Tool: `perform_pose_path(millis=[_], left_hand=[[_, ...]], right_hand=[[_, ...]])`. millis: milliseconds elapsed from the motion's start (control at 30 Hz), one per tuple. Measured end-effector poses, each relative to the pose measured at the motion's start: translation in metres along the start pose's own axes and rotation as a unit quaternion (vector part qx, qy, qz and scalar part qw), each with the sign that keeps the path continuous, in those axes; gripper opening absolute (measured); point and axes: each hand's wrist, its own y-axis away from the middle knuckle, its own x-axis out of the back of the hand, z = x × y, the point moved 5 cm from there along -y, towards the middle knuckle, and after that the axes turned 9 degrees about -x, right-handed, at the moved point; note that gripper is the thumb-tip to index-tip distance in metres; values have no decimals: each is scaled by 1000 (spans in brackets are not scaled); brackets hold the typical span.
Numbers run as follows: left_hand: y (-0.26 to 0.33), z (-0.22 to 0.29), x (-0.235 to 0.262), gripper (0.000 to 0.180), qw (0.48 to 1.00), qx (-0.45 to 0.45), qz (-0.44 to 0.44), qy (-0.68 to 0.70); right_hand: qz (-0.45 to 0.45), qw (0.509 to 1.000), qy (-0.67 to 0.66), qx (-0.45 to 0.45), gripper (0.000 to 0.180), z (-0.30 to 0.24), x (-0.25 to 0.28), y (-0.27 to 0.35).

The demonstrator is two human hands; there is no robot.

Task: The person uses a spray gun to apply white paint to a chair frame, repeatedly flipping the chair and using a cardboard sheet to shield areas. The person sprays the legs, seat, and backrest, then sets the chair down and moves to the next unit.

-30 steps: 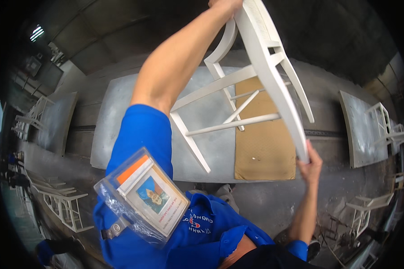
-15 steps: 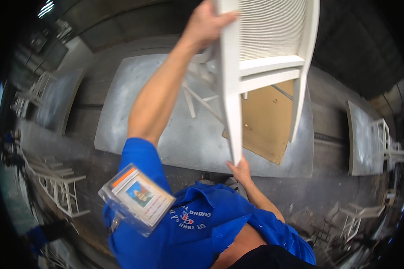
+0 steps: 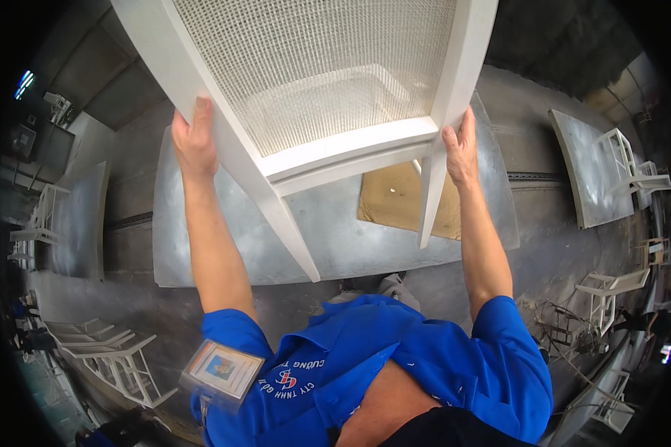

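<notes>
Compared with half a second ago, you've swung the white chair (image 3: 313, 82) round so it now sits square in front of you, mesh panel facing the camera, and your right hand has come up from the bottom of a leg to grab a side rail. Your left hand (image 3: 194, 141) is wrapped around the left rail of the frame, fingers curled behind the wood and thumb pointing up along it. Your right hand (image 3: 461, 149) is clamped on the right rail the same way, just above where the cross rail meets it. So the chair is held up in the air between your two hands, raised above chest height, with its two legs pointing down and toward you past your wrists. It's well clear of the grey metal table (image 3: 328, 231) underneath, not touching it. On that table, behind the right leg, lies a flat tan cardboard sheet (image 3: 395, 197). A clear badge holder (image 3: 222, 372) hangs off your blue shirt (image 3: 395, 365) by your left shoulder. More white chair frames (image 3: 104, 346) are stacked on the floor off to your left.
</notes>
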Motion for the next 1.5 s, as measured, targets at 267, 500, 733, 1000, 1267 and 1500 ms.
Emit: perform_pose_path(millis=[267, 500, 733, 1000, 1267, 1500], left_hand=[[85, -29, 100, 56, 998, -65, -8, -14], [136, 14, 174, 67, 991, -86, 37, 99], [128, -10, 224, 92, 981, -83, 106, -137], [114, -54, 216, 118, 973, 15, 125, -191], [230, -145, 211, 60, 902, 87, 258, -335], [584, -264, 46, 40, 690, 598, -383, -140]], right_hand=[[-74, 989, -81, -104, 66, -34, -9, 9], [-119, 973, -197, -19, 62, -83, -70, 70], [-176, 967, -179, -48, 65, -40, -144, 100], [-181, 981, -8, 70, 74, 12, -206, 117], [-301, 846, 253, -360, 73, 267, -50, 287], [30, 629, 360, -689, 52, 291, 265, 581]])
